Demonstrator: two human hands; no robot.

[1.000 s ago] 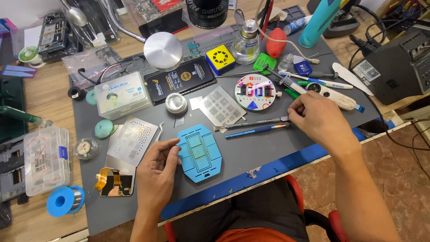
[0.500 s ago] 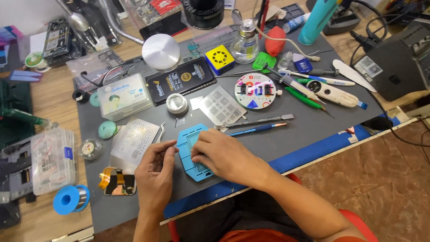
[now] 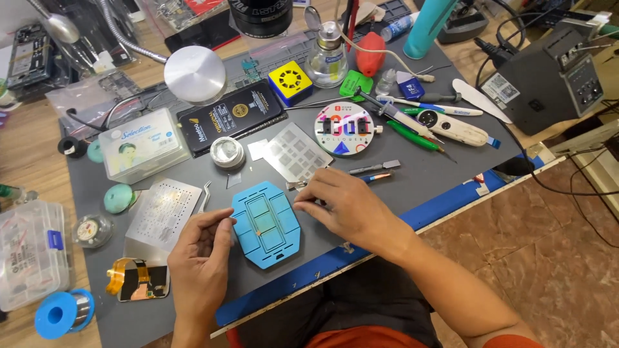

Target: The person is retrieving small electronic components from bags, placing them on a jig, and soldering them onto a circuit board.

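Covering most of the worktop [image 3: 39,161], a grey mat [image 3: 425,180] carries everything in play. Near its front edge lies a blue jig [image 3: 264,225], flat, with recessed windows down its middle. Both hands sit at it. The left hand [image 3: 200,258] rests at the jig's left edge, fingertips pinched narrowly on that rim, bracing it as far as I can judge. The right hand [image 3: 351,206] lies just right of the jig, thumb and forefinger closed in a narrow grip on thin tweezers [image 3: 298,185] whose tip points toward the jig's upper right corner.

The step in hand looks like seating or adjusting a small part in the jig; whether a part is already in the tweezers is too small to tell. The next move would call for a steady jig and a fine, low approach to the chosen window.

Around them lie a steel stencil [image 3: 161,212] just left of the jig, a second stencil [image 3: 296,154] above it, a round disc [image 3: 345,129], a black box [image 3: 232,116], a white box [image 3: 145,145] and a solder spool [image 3: 61,314]. A dark station [image 3: 548,77] stands at the far right, beyond the mat. Reddish stone floor [image 3: 567,258] shows below the worktop.
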